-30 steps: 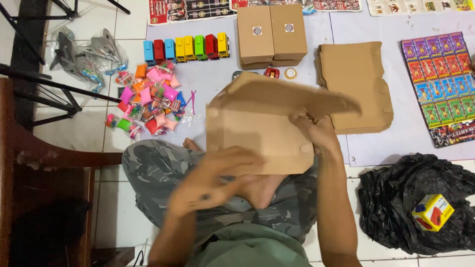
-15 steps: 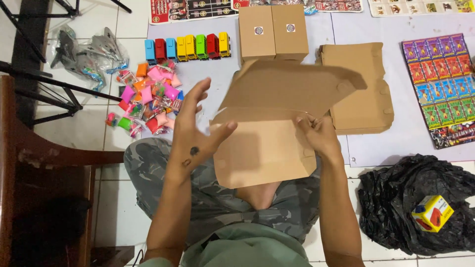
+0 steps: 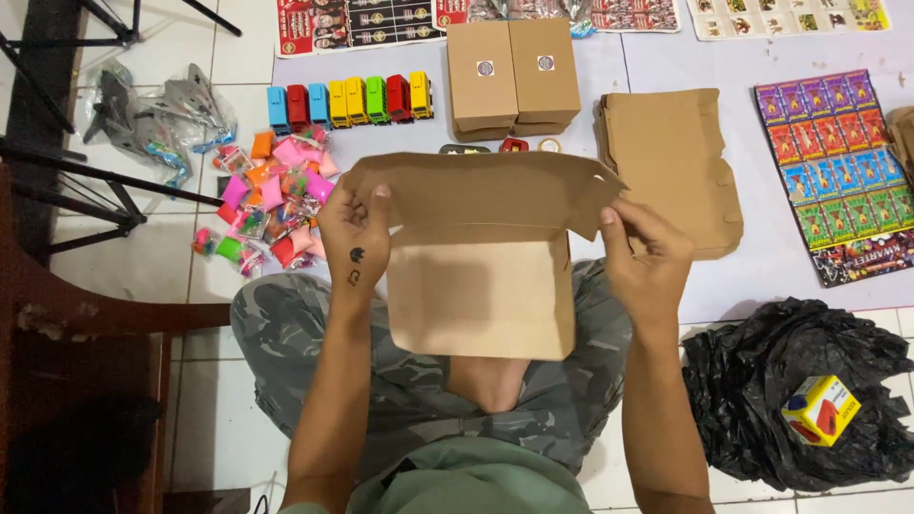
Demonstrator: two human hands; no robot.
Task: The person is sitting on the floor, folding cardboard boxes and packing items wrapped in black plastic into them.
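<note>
I hold an open brown cardboard box (image 3: pixel 473 286) above my lap, its lid flap raised toward the far side. My left hand (image 3: pixel 354 238) grips the box's left side near the lid fold. On the right side my right hand (image 3: pixel 645 259) pinches the lid's corner. The box's inside looks bare.
Two shut brown boxes (image 3: pixel 512 76) stand ahead, a stack of flat cardboard blanks (image 3: pixel 671 162) to their right. A row of coloured toy trucks (image 3: pixel 348 99), a pile of small bright packets (image 3: pixel 271 200), card sheets (image 3: pixel 838 171) and a black plastic bag (image 3: pixel 752 381) with a yellow-red box (image 3: pixel 820 409) lie around.
My left hand came up from my lap and took the box's left side. The lid, folded down a second ago, now stands open and the box is square to me.
</note>
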